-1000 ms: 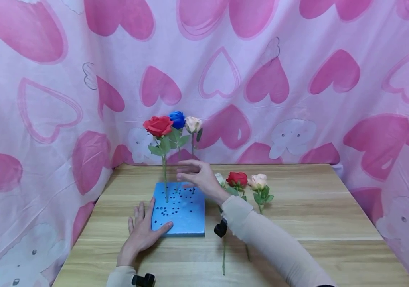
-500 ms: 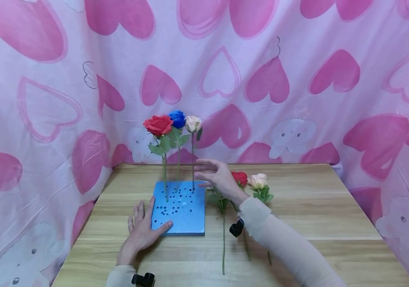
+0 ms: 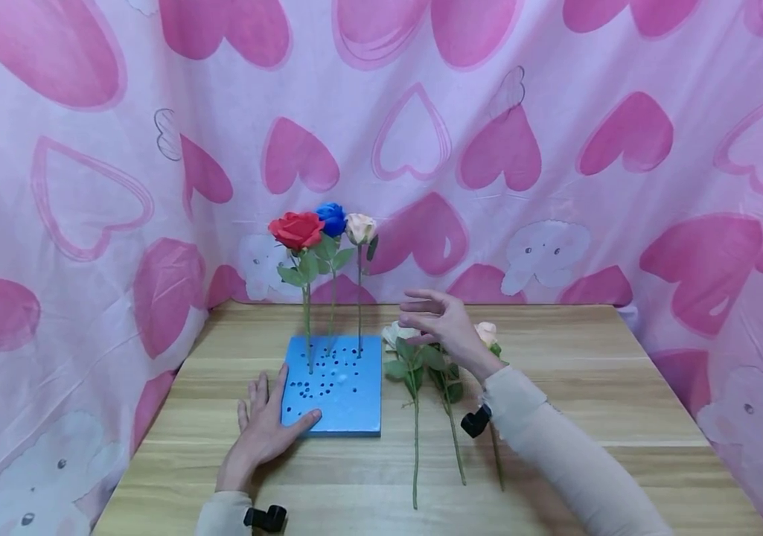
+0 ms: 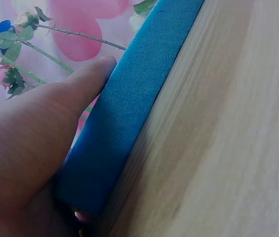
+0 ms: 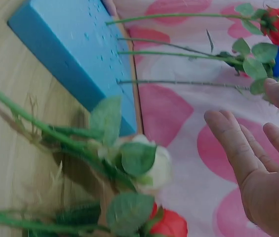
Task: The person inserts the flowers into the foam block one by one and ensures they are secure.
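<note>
Treat the wooden surface (image 3: 595, 372), stretching out under both hands, as a rest for the loose flowers. Brace the blue block (image 3: 348, 409), lying between the two hands, with light, even pressure. For that, rely on the left hand (image 3: 266, 428), with thumb laid across the top near the close edge and fingers apart along the left side, not clamped. Judge the right hand (image 3: 444, 324) free for a pick, hovering with fingers apart and nothing between them. Swing well clear of the upright red bloom (image 3: 297, 231), blue bloom (image 3: 331, 219) and pale bloom (image 3: 360, 228), all standing in the block to the left of the right hand. Lower gently towards the lying blooms: white bloom (image 3: 394, 336) just left of and below the right hand, pink bloom (image 3: 487, 333) just to the right, loose red bloom (image 5: 171, 225) masked from above by the hand but showing beside the white in the right wrist view. Pinch below the leaves (image 3: 414, 372), on one bare stem (image 3: 414, 454), without dragging the neighbours. Aim any stem straight down at the small holes (image 3: 299, 384), right of the left hand.
</note>
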Available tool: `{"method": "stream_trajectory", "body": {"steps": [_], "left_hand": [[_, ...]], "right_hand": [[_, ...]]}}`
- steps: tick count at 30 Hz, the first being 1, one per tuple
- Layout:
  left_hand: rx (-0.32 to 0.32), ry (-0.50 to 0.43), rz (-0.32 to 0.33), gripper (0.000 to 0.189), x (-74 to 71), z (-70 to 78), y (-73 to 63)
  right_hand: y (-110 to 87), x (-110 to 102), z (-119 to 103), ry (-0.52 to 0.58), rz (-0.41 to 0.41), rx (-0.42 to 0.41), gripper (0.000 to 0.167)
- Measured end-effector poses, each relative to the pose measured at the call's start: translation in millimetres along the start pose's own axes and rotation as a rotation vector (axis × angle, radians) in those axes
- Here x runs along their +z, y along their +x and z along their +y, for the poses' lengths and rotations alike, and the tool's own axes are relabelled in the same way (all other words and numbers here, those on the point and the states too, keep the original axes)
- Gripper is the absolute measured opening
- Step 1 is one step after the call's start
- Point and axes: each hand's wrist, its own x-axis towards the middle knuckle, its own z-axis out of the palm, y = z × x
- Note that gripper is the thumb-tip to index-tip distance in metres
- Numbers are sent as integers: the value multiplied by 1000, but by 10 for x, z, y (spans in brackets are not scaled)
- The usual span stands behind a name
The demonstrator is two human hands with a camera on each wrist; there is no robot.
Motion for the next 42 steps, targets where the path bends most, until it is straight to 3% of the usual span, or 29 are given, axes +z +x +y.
{"method": "stream_trajectory", "body": {"steps": [7,14,35,42], "left_hand": [[-11,26,-21,121,-54,1,-11],[-14,8,-23,121,-16,-5,-24],[-20,21,-24,121,-15,10,-11],[-18,29,-19,121,-13,-4,-8]], "right_hand": [[-48,-168,-10,11,31,5,58],[-148,-298,-3,-47,58,-5,57],[-488,-791,114,16,156,64,58],[-583,-911,100,-38,187,78,61]]}}
